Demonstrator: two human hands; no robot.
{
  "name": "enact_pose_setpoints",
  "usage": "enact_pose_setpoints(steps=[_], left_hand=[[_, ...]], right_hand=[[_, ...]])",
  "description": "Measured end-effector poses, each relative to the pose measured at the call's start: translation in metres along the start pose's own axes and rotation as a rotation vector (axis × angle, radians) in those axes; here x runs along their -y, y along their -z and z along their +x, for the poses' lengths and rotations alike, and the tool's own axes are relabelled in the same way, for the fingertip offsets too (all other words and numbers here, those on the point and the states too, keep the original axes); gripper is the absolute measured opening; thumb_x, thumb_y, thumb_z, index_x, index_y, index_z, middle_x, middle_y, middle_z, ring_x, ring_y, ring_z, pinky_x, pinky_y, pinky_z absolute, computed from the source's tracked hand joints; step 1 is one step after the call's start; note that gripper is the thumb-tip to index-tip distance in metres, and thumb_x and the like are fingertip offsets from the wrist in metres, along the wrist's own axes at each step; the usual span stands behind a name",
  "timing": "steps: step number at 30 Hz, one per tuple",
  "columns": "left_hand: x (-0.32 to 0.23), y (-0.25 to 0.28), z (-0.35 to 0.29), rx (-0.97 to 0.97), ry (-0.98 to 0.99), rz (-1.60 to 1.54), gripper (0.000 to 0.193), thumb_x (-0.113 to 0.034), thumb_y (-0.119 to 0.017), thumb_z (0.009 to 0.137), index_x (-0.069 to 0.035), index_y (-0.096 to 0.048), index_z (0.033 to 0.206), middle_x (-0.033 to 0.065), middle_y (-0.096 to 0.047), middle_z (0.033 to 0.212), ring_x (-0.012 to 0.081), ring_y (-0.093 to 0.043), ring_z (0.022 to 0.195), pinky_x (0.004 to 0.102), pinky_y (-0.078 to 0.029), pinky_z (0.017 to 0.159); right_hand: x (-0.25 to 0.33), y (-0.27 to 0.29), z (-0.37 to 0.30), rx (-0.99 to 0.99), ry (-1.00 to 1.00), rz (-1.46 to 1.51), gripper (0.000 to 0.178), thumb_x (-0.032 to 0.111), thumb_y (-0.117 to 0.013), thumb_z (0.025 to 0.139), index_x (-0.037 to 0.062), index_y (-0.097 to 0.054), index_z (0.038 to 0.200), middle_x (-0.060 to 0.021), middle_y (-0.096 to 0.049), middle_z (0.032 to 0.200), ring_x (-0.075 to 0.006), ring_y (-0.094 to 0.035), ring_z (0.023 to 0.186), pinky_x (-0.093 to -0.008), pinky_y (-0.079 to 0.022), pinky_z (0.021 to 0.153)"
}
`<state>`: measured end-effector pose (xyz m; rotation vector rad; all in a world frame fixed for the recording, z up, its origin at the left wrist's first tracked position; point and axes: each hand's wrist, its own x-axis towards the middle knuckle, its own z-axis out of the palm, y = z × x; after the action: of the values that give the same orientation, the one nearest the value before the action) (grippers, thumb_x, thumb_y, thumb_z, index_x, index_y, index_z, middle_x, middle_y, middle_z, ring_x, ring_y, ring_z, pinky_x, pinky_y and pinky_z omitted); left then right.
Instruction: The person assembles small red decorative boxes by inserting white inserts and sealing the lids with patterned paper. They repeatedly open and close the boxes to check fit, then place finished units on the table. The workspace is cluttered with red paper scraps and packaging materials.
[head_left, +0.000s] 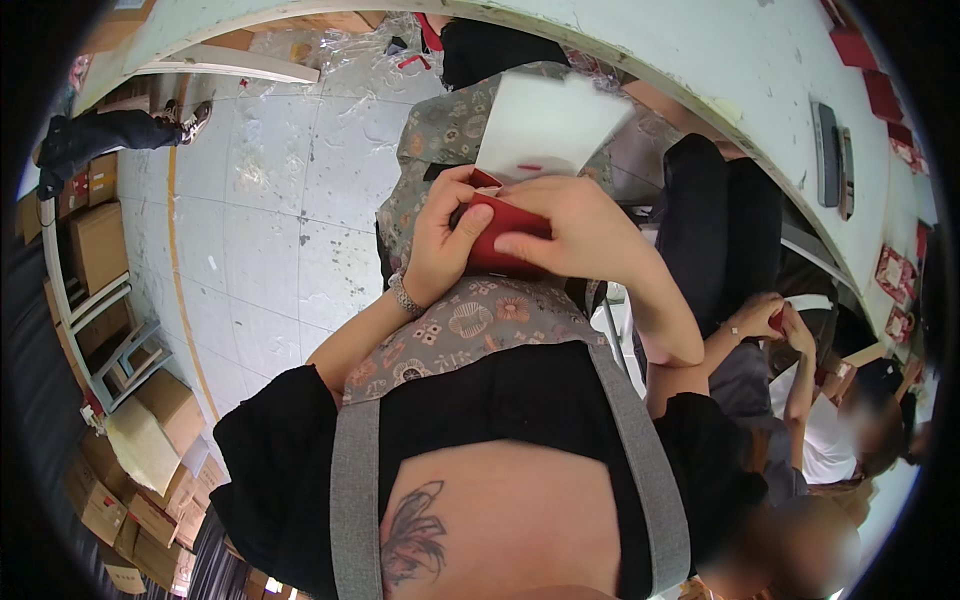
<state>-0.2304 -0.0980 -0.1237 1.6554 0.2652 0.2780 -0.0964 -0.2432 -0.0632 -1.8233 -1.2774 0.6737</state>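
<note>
A small red box or pouch (pixel 505 240) is held upright above my lap, its upper edge parted. My left hand (pixel 443 240) grips its left side, thumb on the front face and fingers behind. My right hand (pixel 575 225) holds the right side, thumb against the front and fingers over the top opening; the fingertips are hidden. A pale piece shows at the opening between the hands, too small to name. Just beyond the hands lies a flat white sheet or panel (pixel 555 125) with a small red mark near its close edge. A patterned grey apron (pixel 500 312) covers my lap.
A pale tabletop (pixel 720 65) curves along the far and right side, with a dark phone-like object (pixel 826 150) and red pieces on it. Co-workers sit at right, one person's hands (pixel 785 325) around something red. Cardboard boxes (pixel 98 245) and a metal frame stand left; plastic film litters the floor.
</note>
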Motion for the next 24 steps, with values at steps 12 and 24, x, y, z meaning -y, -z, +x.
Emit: enact_pose_setpoints(steps=[12, 24], left_hand=[[-0.002, -0.004, 0.011, -0.087, 0.238, -0.388, 0.017, -0.015, -0.049, 0.094, 0.001, -0.055, 0.096, 0.0072, -0.053, 0.113, 0.0109, -0.052, 0.093, 0.0246, -0.042, 0.083], [-0.018, -0.007, 0.001, -0.067, 0.375, -0.371, 0.014, -0.013, -0.054, 0.092, 0.0, -0.058, 0.091, 0.002, -0.06, 0.091, 0.0079, -0.052, 0.083, 0.0233, -0.043, 0.078]], right_hand=[[-0.037, -0.078, -0.039, -0.676, -0.333, 0.994, 0.021, 0.009, -0.069, 0.08, 0.0065, -0.048, 0.079, -0.0184, -0.034, 0.141, -0.0236, -0.041, 0.123, -0.0347, -0.032, 0.1], [-0.016, -0.072, -0.047, -0.793, -0.296, 0.425, 0.014, 0.013, -0.061, 0.085, -0.0007, -0.059, 0.084, -0.0086, -0.057, 0.09, -0.0171, -0.052, 0.082, -0.0274, -0.041, 0.076]])
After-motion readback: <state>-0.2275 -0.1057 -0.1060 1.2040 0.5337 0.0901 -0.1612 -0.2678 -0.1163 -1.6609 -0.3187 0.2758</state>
